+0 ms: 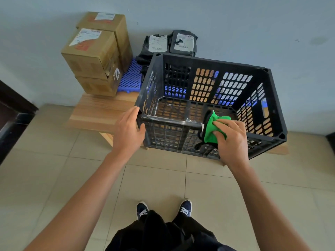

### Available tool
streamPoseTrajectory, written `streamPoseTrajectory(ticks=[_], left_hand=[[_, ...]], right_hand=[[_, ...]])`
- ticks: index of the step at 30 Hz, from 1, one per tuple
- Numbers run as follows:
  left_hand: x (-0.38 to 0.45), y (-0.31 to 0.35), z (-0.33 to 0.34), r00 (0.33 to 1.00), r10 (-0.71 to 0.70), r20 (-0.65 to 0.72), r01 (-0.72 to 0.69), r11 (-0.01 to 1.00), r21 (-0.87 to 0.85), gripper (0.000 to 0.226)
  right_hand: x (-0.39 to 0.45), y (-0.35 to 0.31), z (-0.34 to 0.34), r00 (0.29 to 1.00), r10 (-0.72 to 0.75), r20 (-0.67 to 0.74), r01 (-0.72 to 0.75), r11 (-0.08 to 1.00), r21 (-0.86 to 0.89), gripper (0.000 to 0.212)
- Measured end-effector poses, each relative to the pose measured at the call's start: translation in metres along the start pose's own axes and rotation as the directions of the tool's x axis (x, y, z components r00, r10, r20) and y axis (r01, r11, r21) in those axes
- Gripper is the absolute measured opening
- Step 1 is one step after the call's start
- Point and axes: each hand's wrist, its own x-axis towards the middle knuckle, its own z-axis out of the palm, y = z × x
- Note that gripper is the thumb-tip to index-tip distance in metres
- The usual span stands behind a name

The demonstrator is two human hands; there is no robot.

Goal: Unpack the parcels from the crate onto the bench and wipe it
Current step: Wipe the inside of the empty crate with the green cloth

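Note:
A black slotted plastic crate (268, 109) stands on the low wooden bench (101, 113), with nothing inside it. My right hand (232, 140) grips a green cloth with black edging (212, 129) pressed over the crate's near rim. My left hand (128, 131) rests with relaxed fingers against the crate's near left corner. Stacked cardboard boxes (92, 53) sit at the bench's left end. Two grey mailer bags with white labels (170, 44) lie behind the crate by the wall.
A blue plastic grid mat (130, 78) lies on the bench between the boxes and the crate. The wall runs right behind the bench. Tiled floor (54, 169) spreads in front, with my feet near the bottom. A dark door frame (10, 113) stands at far left.

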Motion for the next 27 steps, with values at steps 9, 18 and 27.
streamPoseTrajectory(ticks=[9,18,27], left_hand=[[0.0,-0.011,-0.001,0.997,0.075,-0.019,-0.075,0.997,-0.021,0.05],[0.005,-0.022,-0.004,0.968,0.239,-0.082,-0.244,0.968,-0.064,0.037],[0.003,-0.037,0.005,0.971,0.207,-0.118,-0.193,0.974,0.116,0.021]], right_hand=[[0.02,-0.085,0.03,0.987,-0.162,0.006,0.16,0.979,0.129,0.028],[0.044,-0.148,0.094,0.95,-0.264,0.165,0.254,0.964,0.081,0.03],[0.031,-0.151,0.124,0.968,-0.191,0.164,0.201,0.978,-0.051,0.025]])
